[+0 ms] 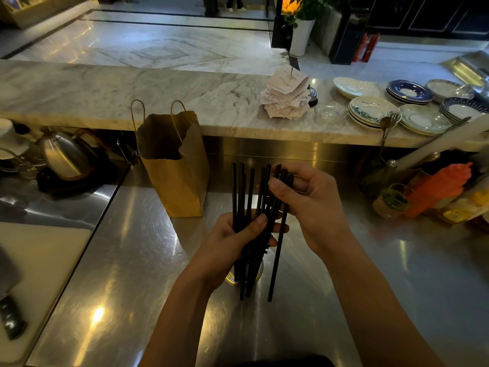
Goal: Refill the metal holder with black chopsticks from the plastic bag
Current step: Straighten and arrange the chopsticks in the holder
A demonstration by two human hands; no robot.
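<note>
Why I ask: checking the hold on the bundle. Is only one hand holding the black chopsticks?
No: the left hand wraps the black chopsticks low, while the right hand pinches them near their upper ends.

1. Overall illumination is dim and warm; the foreground sits darker than the background.
2. Overhead lights leave yellow and white glare spots and streaks on the steel surface [127, 260], brightest at lower left.
3. The marble floor [158, 41] behind reflects cooler, paler light.
4. The hands [304, 205] and forearms appear underexposed, casting a soft shadow on the steel beneath them.
5. Wide-angle distortion bends the marble ledge [105, 88] and stretches the frame edges.
6. The left and right margins look soft; the knife [10, 316] is slightly blurred.
</note>
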